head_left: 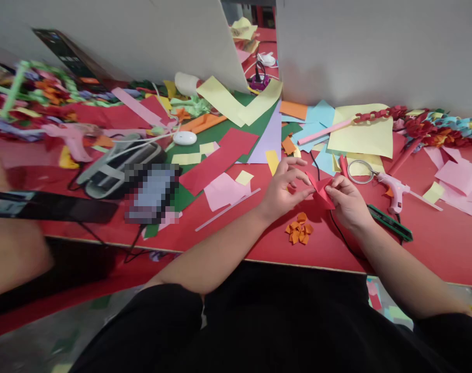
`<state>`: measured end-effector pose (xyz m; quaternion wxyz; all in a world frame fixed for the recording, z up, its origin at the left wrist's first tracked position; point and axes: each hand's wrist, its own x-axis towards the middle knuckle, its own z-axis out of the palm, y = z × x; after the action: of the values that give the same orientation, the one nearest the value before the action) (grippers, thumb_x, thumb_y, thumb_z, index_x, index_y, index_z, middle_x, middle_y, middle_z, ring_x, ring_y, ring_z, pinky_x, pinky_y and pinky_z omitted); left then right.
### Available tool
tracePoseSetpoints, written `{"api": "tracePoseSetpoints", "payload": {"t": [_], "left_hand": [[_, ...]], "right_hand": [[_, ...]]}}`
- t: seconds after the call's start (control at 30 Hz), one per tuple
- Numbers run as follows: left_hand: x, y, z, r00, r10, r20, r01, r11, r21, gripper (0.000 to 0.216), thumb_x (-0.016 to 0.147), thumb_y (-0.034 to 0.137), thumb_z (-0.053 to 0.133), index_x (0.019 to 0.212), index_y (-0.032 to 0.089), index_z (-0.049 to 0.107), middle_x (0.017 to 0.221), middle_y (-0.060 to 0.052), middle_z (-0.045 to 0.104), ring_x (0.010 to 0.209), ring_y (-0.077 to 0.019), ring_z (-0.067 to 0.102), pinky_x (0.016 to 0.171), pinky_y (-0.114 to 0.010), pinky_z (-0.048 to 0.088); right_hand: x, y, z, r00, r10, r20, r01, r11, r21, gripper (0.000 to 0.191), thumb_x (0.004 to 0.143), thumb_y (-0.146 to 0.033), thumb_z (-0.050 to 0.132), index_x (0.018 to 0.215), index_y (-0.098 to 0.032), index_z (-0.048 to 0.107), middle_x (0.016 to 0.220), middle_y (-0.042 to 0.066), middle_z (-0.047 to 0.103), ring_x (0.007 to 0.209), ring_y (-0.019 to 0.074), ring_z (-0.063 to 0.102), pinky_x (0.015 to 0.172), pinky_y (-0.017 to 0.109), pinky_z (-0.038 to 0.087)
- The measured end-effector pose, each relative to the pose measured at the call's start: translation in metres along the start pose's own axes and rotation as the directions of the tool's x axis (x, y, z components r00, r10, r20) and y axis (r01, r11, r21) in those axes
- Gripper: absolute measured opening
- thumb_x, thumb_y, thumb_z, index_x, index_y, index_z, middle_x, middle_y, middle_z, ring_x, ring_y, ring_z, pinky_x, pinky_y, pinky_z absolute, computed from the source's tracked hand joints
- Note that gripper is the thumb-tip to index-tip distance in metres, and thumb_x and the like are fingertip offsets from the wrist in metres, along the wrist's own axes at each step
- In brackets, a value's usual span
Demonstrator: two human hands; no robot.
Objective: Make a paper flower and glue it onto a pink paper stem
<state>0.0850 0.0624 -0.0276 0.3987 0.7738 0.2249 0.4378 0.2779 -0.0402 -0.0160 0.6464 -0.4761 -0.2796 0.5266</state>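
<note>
Near the right hand [347, 203] lies a glue gun [396, 192].

Left hand [284, 190] and right hand [348, 202] pinch opposite ends of red paper [323, 194], folded, above red table [441, 254]. Orange flower [299, 229] just nearside. Pink glue gun [394, 190] and green cutter [390, 223] right of right hand. Phone [152, 194] well left, pixelated.
</note>
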Motion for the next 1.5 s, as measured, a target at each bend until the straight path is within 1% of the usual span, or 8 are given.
{"api": "tracePoseSetpoints", "payload": {"t": [0.1, 0.3, 0.5, 0.77, 0.97, 1.2, 1.4, 1.5], "left_hand": [[0.0009, -0.0003, -0.0014, 0.993, 0.117, 0.025, -0.118, 0.992, 0.046, 0.016, 0.101, 0.037, 0.085, 0.099, 0.023, 0.078, 0.147, -0.011, 0.067, 0.117, -0.023, 0.074, 0.084, -0.034, 0.066], [0.0038, 0.003, -0.0011, 0.954, 0.292, 0.07, -0.296, 0.953, 0.065, 0.019, 0.099, 0.039, 0.089, 0.103, 0.024, 0.079, 0.144, -0.012, 0.076, 0.125, -0.0271, 0.078, 0.106, -0.046, 0.067], [0.0025, 0.0048, -0.0015, 0.986, 0.139, 0.096, -0.143, 0.989, 0.036, 0.045, 0.086, 0.056, 0.098, 0.104, 0.022, 0.074, 0.142, -0.015, 0.076, 0.126, -0.0292, 0.078, 0.079, -0.032, 0.069], [0.0015, 0.0014, 0.0007, 0.988, 0.089, 0.129, -0.078, 0.993, -0.088, 0.039, 0.09, 0.049, 0.096, 0.101, 0.02, 0.074, 0.139, -0.014, 0.074, 0.097, -0.0173, 0.078, 0.065, -0.024, 0.065], [0.001, 0.0021, -0.0004, 0.988, 0.057, 0.142, -0.046, 0.996, -0.078, 0.04, 0.091, 0.051, 0.095, 0.104, 0.019, 0.074, 0.144, -0.014, 0.07, 0.077, -0.0089, 0.071, 0.064, -0.025, 0.066], [0.0012, 0.0016, -0.002, 0.991, 0.063, 0.122, -0.059, 0.998, -0.035, 0.036, 0.092, 0.048, 0.095, 0.105, 0.02, 0.075, 0.146, -0.013, 0.071, 0.084, -0.011, 0.074, 0.066, -0.025, 0.067], [-0.0001, 0.0045, -0.0038, 0.986, 0.057, 0.154, -0.065, 0.997, 0.049, 0.034, 0.094, 0.044, 0.093, 0.106, 0.02, 0.072, 0.154, -0.016, 0.07, 0.088, -0.0133, 0.077, 0.068, -0.027, 0.069], [0.0, 0.0074, -0.004, 0.985, 0.05, 0.167, -0.064, 0.995, 0.081, 0.03, 0.096, 0.041, 0.092, 0.101, 0.02, 0.071, 0.152, -0.016, 0.073, 0.089, -0.0141, 0.077, 0.071, -0.028, 0.069]], "right_hand": [[-0.0013, 0.0015, 0.0022, 1.0, 0.028, -0.008, -0.028, 0.997, 0.072, 0.051, 0.069, -0.038, 0.108, 0.081, -0.025, 0.061, 0.077, -0.006, 0.063, 0.065, 0.011, 0.058, 0.062, 0.022, 0.052], [-0.0001, 0.0006, 0.0029, 0.999, 0.047, -0.006, -0.046, 0.994, 0.094, 0.054, 0.07, -0.038, 0.108, 0.081, -0.025, 0.057, 0.075, -0.006, 0.062, 0.064, 0.0111, 0.057, 0.059, 0.022, 0.052], [-0.0001, 0.0008, 0.0045, 0.998, 0.057, -0.016, -0.056, 0.996, 0.072, 0.055, 0.07, -0.039, 0.106, 0.082, -0.026, 0.054, 0.076, -0.005, 0.063, 0.066, 0.0125, 0.059, 0.061, 0.025, 0.053], [0.0005, -0.0002, 0.0031, 0.997, 0.078, -0.011, -0.077, 0.994, 0.077, 0.059, 0.07, -0.044, 0.107, 0.082, -0.026, 0.052, 0.077, -0.005, 0.063, 0.065, 0.0124, 0.056, 0.059, 0.025, 0.051], [-0.0028, -0.0032, 0.0034, 0.997, 0.081, 0.008, -0.081, 0.991, 0.106, 0.059, 0.07, -0.048, 0.109, 0.085, -0.026, 0.056, 0.08, -0.006, 0.063, 0.066, 0.0116, 0.055, 0.06, 0.023, 0.05], [-0.006, -0.0061, 0.0065, 0.998, 0.059, 0.004, -0.06, 0.993, 0.105, 0.059, 0.064, -0.034, 0.112, 0.088, -0.027, 0.058, 0.082, -0.007, 0.059, 0.066, 0.0102, 0.052, 0.057, 0.021, 0.046], [-0.0043, -0.0055, 0.0042, 0.996, 0.082, -0.024, -0.08, 0.993, 0.088, 0.061, 0.065, -0.037, 0.111, 0.094, -0.028, 0.058, 0.085, -0.007, 0.059, 0.063, 0.01, 0.047, 0.048, 0.021, 0.034], [-0.0043, -0.0063, 0.0039, 0.997, 0.071, -0.023, -0.07, 0.995, 0.071, 0.06, 0.066, -0.038, 0.111, 0.094, -0.028, 0.059, 0.088, -0.006, 0.062, 0.066, 0.0105, 0.05, 0.05, 0.022, 0.038]]}}
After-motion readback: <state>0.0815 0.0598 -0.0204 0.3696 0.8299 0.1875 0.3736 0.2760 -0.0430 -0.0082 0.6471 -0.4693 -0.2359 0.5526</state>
